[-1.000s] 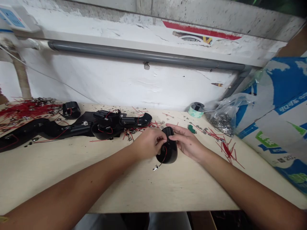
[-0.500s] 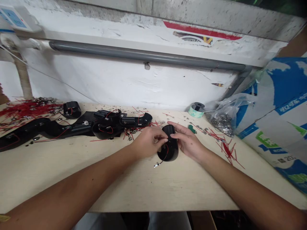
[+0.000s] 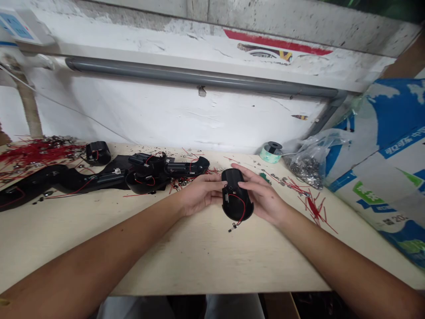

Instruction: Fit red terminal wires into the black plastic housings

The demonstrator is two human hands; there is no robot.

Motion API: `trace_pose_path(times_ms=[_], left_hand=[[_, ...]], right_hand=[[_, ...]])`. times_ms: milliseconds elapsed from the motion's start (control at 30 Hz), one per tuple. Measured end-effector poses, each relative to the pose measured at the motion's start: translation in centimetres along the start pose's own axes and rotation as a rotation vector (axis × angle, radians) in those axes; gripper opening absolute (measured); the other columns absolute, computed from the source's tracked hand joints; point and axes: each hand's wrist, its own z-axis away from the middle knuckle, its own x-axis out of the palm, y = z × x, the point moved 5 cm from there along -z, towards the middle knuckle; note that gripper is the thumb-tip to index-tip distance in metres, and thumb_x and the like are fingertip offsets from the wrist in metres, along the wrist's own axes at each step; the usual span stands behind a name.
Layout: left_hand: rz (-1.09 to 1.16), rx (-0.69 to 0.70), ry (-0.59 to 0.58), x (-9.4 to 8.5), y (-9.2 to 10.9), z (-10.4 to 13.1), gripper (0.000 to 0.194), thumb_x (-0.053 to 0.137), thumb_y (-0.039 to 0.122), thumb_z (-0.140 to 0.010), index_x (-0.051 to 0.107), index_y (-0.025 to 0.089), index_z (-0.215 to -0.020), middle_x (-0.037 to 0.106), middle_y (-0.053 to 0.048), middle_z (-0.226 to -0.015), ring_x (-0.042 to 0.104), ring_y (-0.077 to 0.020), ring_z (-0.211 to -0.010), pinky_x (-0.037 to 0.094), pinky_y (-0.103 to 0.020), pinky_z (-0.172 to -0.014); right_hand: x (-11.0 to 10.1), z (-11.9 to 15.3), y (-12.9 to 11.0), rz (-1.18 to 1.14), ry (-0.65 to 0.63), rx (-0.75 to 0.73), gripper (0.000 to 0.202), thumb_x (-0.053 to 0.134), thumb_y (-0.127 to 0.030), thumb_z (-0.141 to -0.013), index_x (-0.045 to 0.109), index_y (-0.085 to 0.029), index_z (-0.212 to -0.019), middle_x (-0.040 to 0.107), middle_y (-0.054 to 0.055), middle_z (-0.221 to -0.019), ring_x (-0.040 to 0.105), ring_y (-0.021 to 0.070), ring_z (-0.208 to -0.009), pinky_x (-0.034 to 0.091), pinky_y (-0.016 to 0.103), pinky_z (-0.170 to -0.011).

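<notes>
Between my two hands is a black plastic housing (image 3: 234,179), its rounded hollow end facing me. A red wire (image 3: 244,204) curves inside that hollow, and a small metal-and-black part (image 3: 233,227) dangles from it past the rim. My right hand (image 3: 262,192) is closed round the housing's right side, thumb on top. My left hand (image 3: 204,192) grips the left side, its thumb against the edge. To the left lie several similar black housings (image 3: 146,161) fitted with red wires.
A heap of red wires and metal bits (image 3: 40,150) lies at the far left. On the right are a wire spool (image 3: 272,153), a clear bag of metal parts (image 3: 307,168), loose red wires (image 3: 315,210) and a blue-and-white carton (image 3: 392,164). A grey pipe (image 3: 199,76) runs along the wall.
My left fingers have moved from pinching at the housing's top to holding its left side. The housing has tilted, showing more of its hollow, and the dangling part has swung right.
</notes>
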Motion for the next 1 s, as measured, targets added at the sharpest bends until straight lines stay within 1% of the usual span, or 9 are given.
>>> trace_pose_path(times_ms=[100,200,267,400,500,633,800,1000], left_hand=[[0.027,-0.010,-0.018,-0.2,0.0,-0.1,0.020,0.083,0.019,-0.074,0.071,0.012,-0.089,0.072,-0.008,-0.086,0.068,-0.0166,-0.081,0.056,-0.033,-0.081],[0.020,-0.024,-0.048,-0.3,0.0,-0.1,0.025,0.084,0.019,-0.073,0.072,0.011,-0.093,0.072,-0.009,-0.087,0.069,-0.0163,-0.083,0.055,-0.033,-0.085],[0.005,-0.029,-0.076,-0.2,-0.1,-0.1,0.030,0.084,0.019,-0.074,0.071,0.010,-0.100,0.073,-0.010,-0.094,0.069,-0.0163,-0.086,0.053,-0.033,-0.088],[-0.003,-0.034,-0.123,-0.2,-0.2,-0.2,0.039,0.084,0.017,-0.074,0.069,0.010,-0.109,0.070,-0.013,-0.114,0.068,-0.0193,-0.100,0.050,-0.036,-0.096],[-0.007,-0.037,-0.133,-0.2,-0.2,-0.2,0.039,0.084,0.015,-0.073,0.069,0.010,-0.109,0.069,-0.014,-0.116,0.066,-0.0208,-0.105,0.048,-0.037,-0.098],[-0.010,-0.044,-0.151,0.0,-0.2,-0.2,0.039,0.083,0.013,-0.073,0.069,0.010,-0.109,0.068,-0.015,-0.120,0.065,-0.0215,-0.107,0.047,-0.037,-0.099],[-0.006,-0.042,-0.147,0.2,-0.1,-0.1,0.041,0.083,0.012,-0.071,0.069,0.011,-0.110,0.068,-0.014,-0.120,0.064,-0.0203,-0.106,0.045,-0.034,-0.098],[-0.025,-0.010,-0.162,0.7,0.0,0.1,0.037,0.082,0.011,-0.071,0.071,0.010,-0.106,0.070,-0.012,-0.111,0.064,-0.0190,-0.103,0.044,-0.032,-0.098]], right_hand=[[0.1,0.1,0.2,0.007,-0.010,0.001,0.062,0.077,-0.022,-0.069,0.061,-0.030,-0.128,0.066,0.003,-0.125,0.066,0.0211,-0.105,0.051,0.037,-0.097],[0.1,0.2,0.3,0.015,-0.025,-0.004,0.065,0.080,-0.020,-0.067,0.060,-0.028,-0.128,0.066,0.004,-0.126,0.065,0.0205,-0.107,0.049,0.037,-0.101],[0.1,0.1,0.4,0.014,-0.041,-0.007,0.066,0.081,-0.021,-0.067,0.060,-0.028,-0.129,0.066,0.004,-0.125,0.064,0.0205,-0.108,0.048,0.038,-0.104],[0.2,0.2,0.3,0.026,-0.062,-0.010,0.066,0.083,-0.022,-0.067,0.061,-0.028,-0.129,0.067,0.004,-0.125,0.064,0.0219,-0.111,0.047,0.041,-0.106],[0.4,0.3,0.2,0.031,-0.066,0.003,0.067,0.083,-0.023,-0.066,0.061,-0.028,-0.129,0.068,0.005,-0.125,0.064,0.0238,-0.113,0.046,0.044,-0.108],[0.6,0.4,0.1,0.040,-0.070,0.009,0.066,0.083,-0.023,-0.066,0.061,-0.027,-0.128,0.068,0.006,-0.126,0.063,0.0240,-0.114,0.044,0.045,-0.109],[0.8,0.4,0.0,0.066,-0.075,-0.011,0.065,0.083,-0.023,-0.066,0.062,-0.026,-0.127,0.068,0.006,-0.126,0.063,0.0243,-0.116,0.043,0.046,-0.110],[1.1,0.4,-0.1,0.089,-0.107,-0.037,0.064,0.083,-0.023,-0.066,0.062,-0.025,-0.126,0.068,0.007,-0.128,0.062,0.0246,-0.119,0.043,0.046,-0.110]])
